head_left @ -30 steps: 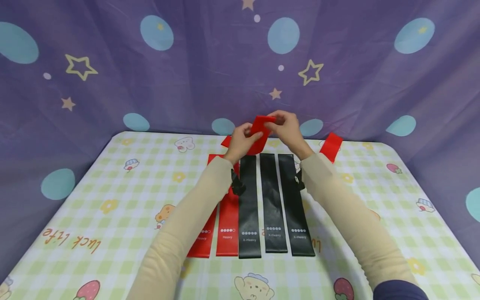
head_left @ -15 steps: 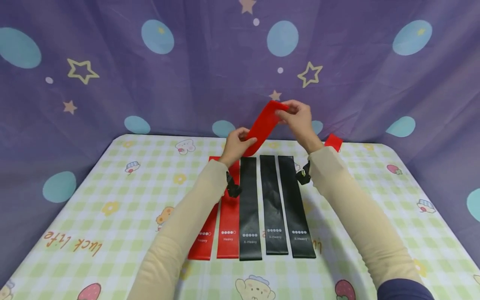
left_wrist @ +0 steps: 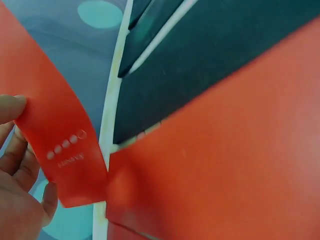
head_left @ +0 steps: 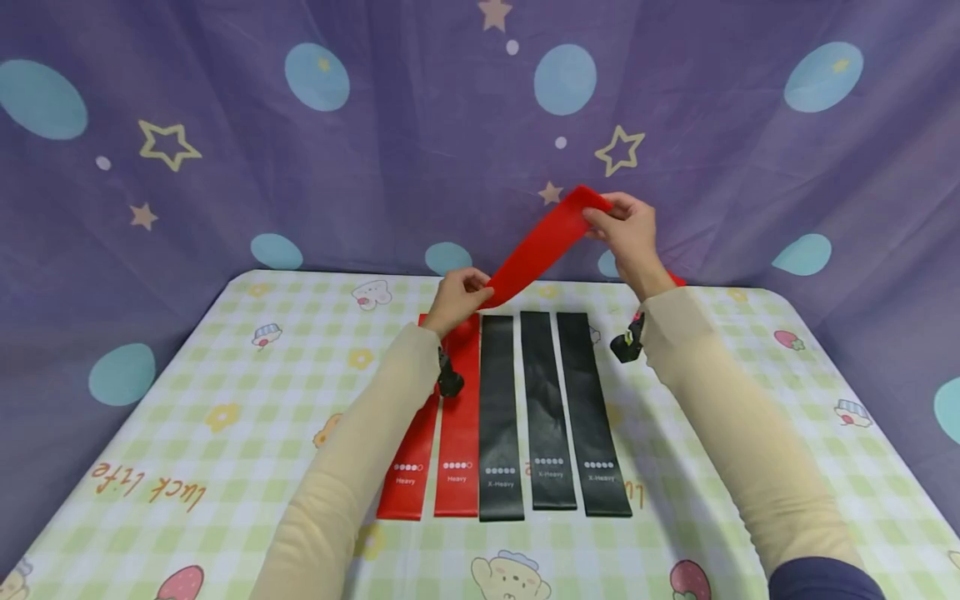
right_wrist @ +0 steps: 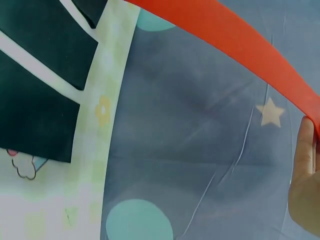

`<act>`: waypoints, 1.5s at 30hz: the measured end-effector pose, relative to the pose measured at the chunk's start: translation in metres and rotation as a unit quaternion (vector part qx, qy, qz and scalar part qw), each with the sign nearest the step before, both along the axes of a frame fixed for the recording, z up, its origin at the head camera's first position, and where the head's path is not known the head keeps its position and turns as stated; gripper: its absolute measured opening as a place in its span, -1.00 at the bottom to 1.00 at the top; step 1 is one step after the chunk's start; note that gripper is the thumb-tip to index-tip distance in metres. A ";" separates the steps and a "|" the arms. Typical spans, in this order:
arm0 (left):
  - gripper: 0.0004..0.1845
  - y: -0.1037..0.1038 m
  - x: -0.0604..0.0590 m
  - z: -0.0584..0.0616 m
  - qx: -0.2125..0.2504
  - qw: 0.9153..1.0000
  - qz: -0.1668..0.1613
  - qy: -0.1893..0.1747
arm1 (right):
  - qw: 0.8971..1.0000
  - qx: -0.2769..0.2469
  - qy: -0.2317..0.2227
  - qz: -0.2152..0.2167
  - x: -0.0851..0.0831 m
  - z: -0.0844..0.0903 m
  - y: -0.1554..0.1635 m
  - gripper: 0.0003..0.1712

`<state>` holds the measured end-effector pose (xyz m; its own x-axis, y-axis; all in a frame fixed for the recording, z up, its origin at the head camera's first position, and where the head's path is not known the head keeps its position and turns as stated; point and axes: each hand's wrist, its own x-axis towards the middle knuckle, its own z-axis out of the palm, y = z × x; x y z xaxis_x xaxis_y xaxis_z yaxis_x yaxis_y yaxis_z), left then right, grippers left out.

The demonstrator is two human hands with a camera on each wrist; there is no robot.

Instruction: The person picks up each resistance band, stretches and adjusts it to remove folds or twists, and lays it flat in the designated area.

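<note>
A red resistance band (head_left: 542,248) slants upward to the right above the table's far side. My left hand (head_left: 456,302) pinches its lower end. In the left wrist view, thumb and fingers grip the edge of this band (left_wrist: 55,110), near a row of printed dots. At the upper end, my right hand (head_left: 632,237) pinches the band between thumb and fingers. On the table below lie two red bands marked Heavy, one at the left (head_left: 403,487) partly under my left arm, the other red band (head_left: 459,433) beside it.
Three black bands marked X-Heavy lie side by side: one touching the red (head_left: 498,400), a middle black band (head_left: 546,400) and a right black band (head_left: 591,400). A red piece (head_left: 677,279) shows behind my right wrist. A purple curtain (head_left: 405,150) hangs behind the checked tablecloth (head_left: 247,483).
My right hand has moved up and right, drawing the red band out longer. My left hand has shifted slightly left and down, still holding the other end.
</note>
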<state>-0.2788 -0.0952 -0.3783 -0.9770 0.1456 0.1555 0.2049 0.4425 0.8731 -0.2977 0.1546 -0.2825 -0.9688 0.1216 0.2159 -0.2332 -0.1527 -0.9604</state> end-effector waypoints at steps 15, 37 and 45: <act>-0.84 -0.012 0.001 -0.011 -0.070 0.997 0.021 -0.009 | 0.999 -0.039 -0.009 -0.011 -0.002 0.004 0.024 -0.83; -0.80 -0.007 0.022 0.014 -0.042 0.999 -0.005 0.032 | 0.994 -0.091 -0.047 -0.029 0.009 0.004 0.069 -0.91; -0.84 -0.006 0.041 0.019 -0.059 0.998 -0.019 0.024 | 0.994 -0.086 -0.066 -0.026 0.011 -0.009 0.082 -0.89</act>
